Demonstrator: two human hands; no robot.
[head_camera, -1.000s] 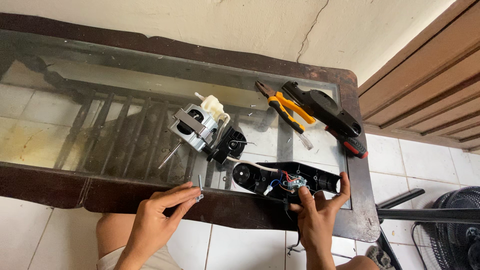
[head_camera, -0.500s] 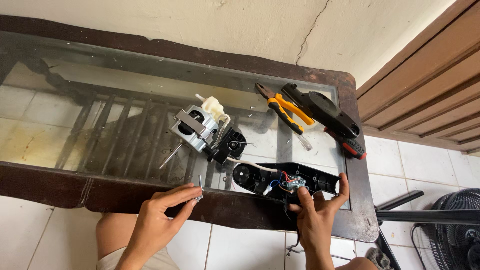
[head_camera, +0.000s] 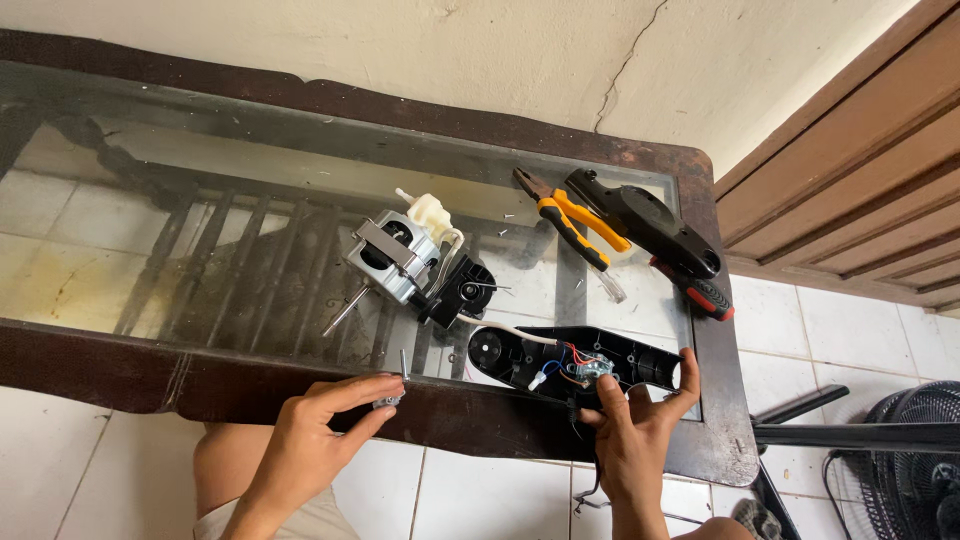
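My left hand (head_camera: 315, 425) pinches a small metal screw part (head_camera: 390, 400) at the near wooden edge of the glass-topped table (head_camera: 200, 160). My right hand (head_camera: 635, 430) grips the near edge of a black plastic fan housing (head_camera: 560, 360), its index finger touching the small switch with red and blue wires (head_camera: 585, 367) inside it. A silver fan motor (head_camera: 400, 260) with a cream gear piece and a protruding shaft lies on the glass between and beyond my hands, joined to the housing by a white cable.
Orange-handled pliers (head_camera: 570, 225), a black plastic cover (head_camera: 650, 225) and a red-and-black screwdriver (head_camera: 700, 290) lie at the table's far right. A fan grille and stand (head_camera: 900, 440) sit on the tiled floor to the right. A wooden door (head_camera: 850, 160) stands beyond.
My hands stay almost still. The left fingers shift slightly on the small screw part; the right hand keeps its hold on the housing.
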